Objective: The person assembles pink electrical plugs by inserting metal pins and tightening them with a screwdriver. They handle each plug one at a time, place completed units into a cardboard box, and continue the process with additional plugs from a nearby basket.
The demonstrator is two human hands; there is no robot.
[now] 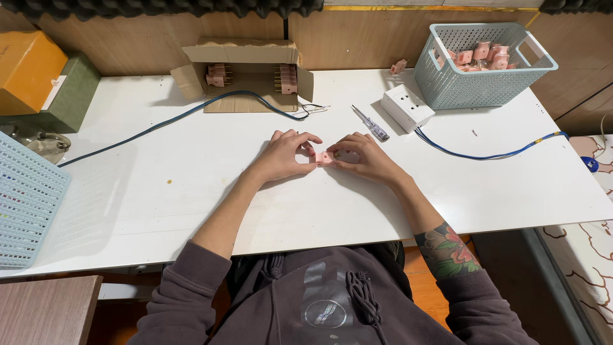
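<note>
Fingertips of the left hand [284,155] and right hand [364,157] close from either side on a small pink plug part [324,158], pinching it at the middle of the white tabletop [159,191]. Both forearms rest flat, converging from the near edge. A screwdriver [370,123] and white socket block [407,107] lie just beyond; an open cardboard box [249,80] and a pale blue basket [482,64] stand along the far edge against a wooden wall.

Open cardboard box [246,76] at back; orange box [25,67] (green-based) left.
</note>
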